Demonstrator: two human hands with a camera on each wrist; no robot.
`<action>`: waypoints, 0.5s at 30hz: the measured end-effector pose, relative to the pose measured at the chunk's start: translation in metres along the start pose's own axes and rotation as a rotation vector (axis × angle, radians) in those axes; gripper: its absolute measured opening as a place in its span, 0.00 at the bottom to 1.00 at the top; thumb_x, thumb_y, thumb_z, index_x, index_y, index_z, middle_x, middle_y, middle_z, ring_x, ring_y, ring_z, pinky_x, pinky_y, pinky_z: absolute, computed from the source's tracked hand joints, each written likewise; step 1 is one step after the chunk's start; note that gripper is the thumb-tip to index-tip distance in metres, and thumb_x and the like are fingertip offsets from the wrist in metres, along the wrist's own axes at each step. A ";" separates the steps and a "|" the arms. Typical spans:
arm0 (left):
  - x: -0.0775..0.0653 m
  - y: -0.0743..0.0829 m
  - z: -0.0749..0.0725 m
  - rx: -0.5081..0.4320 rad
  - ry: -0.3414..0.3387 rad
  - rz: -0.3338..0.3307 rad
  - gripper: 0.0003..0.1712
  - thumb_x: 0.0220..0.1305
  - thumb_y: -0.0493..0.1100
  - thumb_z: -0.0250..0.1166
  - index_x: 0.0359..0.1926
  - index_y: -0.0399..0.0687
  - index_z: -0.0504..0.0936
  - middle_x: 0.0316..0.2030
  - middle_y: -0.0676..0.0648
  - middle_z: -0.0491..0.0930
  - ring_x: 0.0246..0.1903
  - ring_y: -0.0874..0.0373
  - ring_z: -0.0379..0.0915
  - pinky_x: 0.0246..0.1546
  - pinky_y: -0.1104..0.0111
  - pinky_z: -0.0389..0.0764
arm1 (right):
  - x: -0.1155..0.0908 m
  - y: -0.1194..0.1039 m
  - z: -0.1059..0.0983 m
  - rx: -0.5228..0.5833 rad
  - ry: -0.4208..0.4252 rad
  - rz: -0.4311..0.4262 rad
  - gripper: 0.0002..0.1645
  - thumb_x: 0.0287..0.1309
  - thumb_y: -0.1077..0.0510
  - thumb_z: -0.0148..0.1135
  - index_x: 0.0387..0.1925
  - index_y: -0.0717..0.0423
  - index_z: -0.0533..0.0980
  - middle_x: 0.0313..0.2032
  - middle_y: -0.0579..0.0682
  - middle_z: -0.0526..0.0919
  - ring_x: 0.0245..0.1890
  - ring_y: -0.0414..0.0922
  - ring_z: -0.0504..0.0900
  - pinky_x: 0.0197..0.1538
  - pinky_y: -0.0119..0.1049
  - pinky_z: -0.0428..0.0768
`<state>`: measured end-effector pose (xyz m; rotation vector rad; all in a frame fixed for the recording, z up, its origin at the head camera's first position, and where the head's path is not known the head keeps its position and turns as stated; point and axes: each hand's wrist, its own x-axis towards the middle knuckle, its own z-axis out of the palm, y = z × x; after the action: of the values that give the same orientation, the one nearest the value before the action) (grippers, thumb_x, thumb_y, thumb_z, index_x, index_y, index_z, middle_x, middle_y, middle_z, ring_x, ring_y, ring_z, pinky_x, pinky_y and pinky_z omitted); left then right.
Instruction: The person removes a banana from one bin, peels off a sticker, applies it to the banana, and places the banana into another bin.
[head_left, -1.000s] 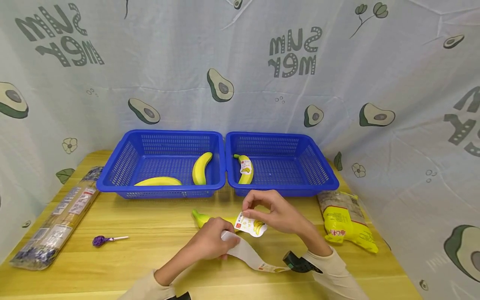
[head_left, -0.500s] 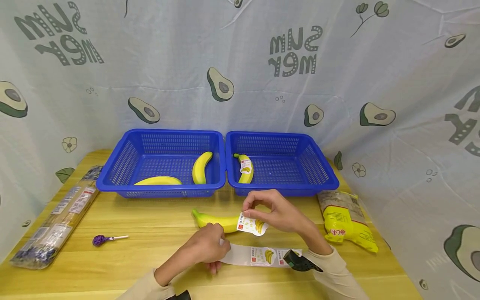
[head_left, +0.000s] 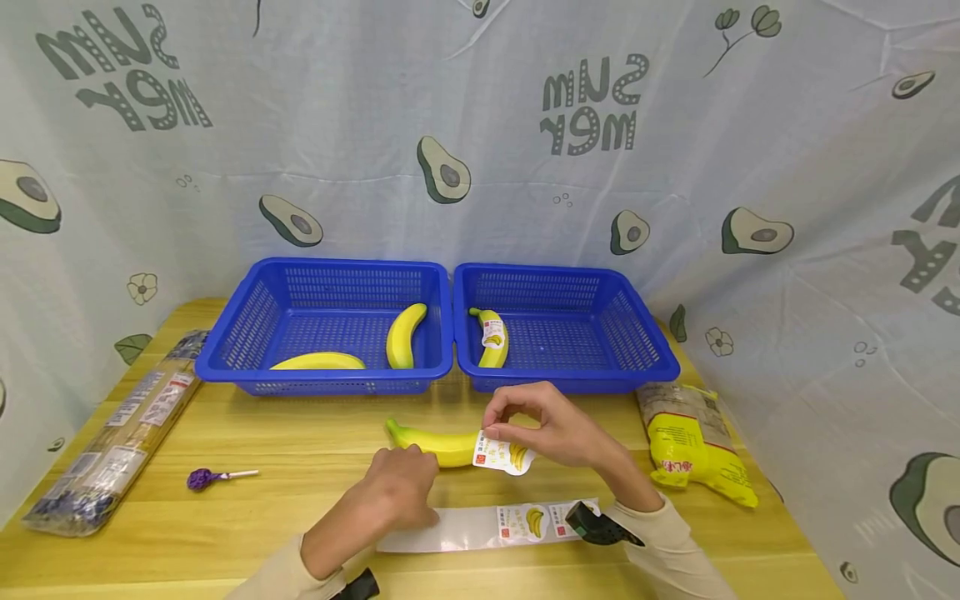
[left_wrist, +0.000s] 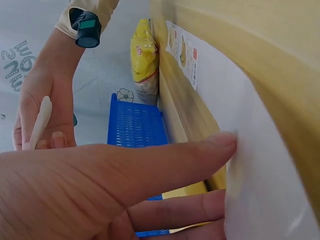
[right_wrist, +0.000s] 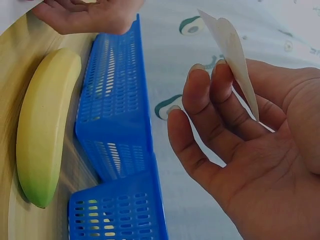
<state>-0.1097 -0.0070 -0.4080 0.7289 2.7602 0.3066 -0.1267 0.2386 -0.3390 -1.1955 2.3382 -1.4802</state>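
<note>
In the head view a banana lies on the table with its green stem end to the left. Above its right end my right hand pinches a peeled white sticker printed with bananas; the right wrist view shows this sticker edge-on between thumb and fingers. My left hand is at the upper edge of a long strip of stickers. In the left wrist view its thumb overlaps the strip's face, while the fingers pass behind the strip's edge. Printed stickers remain on the strip's right part.
At the back stand two blue baskets: the left basket holds two plain bananas, the right basket one stickered banana. A lollipop and a long clear package lie left, a yellow bag right.
My left hand has moved left and slightly down along the strip, which has gone from curled to lying nearly flat. My right hand has stayed almost in place, holding the sticker.
</note>
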 end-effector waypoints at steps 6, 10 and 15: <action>-0.011 0.003 -0.023 -0.060 0.057 0.044 0.23 0.47 0.45 0.88 0.21 0.49 0.77 0.24 0.50 0.74 0.27 0.54 0.71 0.30 0.55 0.78 | 0.001 0.002 0.001 -0.008 -0.001 -0.004 0.05 0.70 0.71 0.67 0.40 0.60 0.83 0.37 0.53 0.87 0.39 0.43 0.84 0.48 0.37 0.89; -0.017 -0.004 -0.041 -0.213 0.053 0.124 0.18 0.51 0.44 0.87 0.18 0.54 0.83 0.23 0.56 0.77 0.29 0.58 0.72 0.30 0.58 0.78 | 0.002 0.005 0.003 -0.003 -0.009 -0.011 0.06 0.70 0.72 0.66 0.41 0.61 0.84 0.37 0.53 0.88 0.38 0.43 0.85 0.48 0.38 0.90; -0.012 -0.021 -0.057 -0.469 0.020 0.346 0.06 0.60 0.41 0.82 0.35 0.48 0.92 0.31 0.58 0.88 0.34 0.66 0.82 0.38 0.67 0.87 | 0.004 0.009 0.007 0.014 -0.008 -0.016 0.07 0.72 0.72 0.65 0.42 0.62 0.85 0.37 0.55 0.88 0.38 0.43 0.84 0.47 0.38 0.90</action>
<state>-0.1274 -0.0387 -0.3574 1.0599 2.4179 0.9920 -0.1310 0.2330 -0.3485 -1.2167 2.3143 -1.4916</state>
